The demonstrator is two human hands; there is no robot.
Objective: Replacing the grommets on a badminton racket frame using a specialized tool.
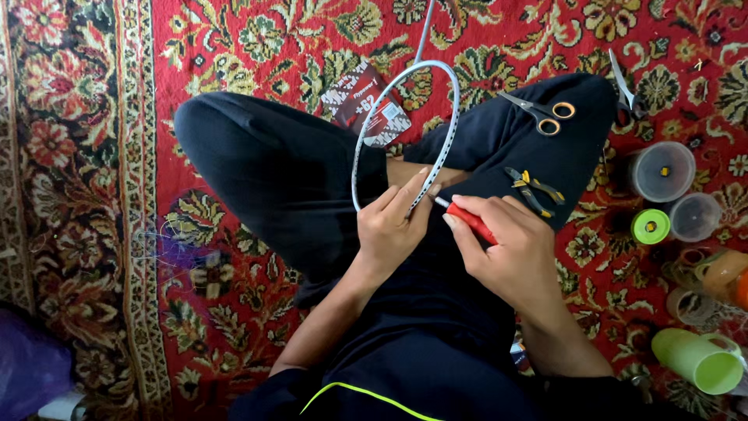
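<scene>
I sit cross-legged in dark trousers on a red patterned carpet. My left hand (393,226) grips the lower rim of a white unstrung racket frame (405,78) that rests over my lap. My right hand (510,249) holds a red-handled tool (467,221) whose metal tip touches the frame near my left thumb. Scissors with orange-ringed handles (541,113) and small yellow-and-black pliers (532,189) lie on my right leg.
A red and white printed packet (366,101) lies under the frame on the carpet. To the right stand clear round containers (662,170), a green spool (650,226), a green cup (697,359) and another cutting tool (623,90). A purple bag (27,366) sits bottom left.
</scene>
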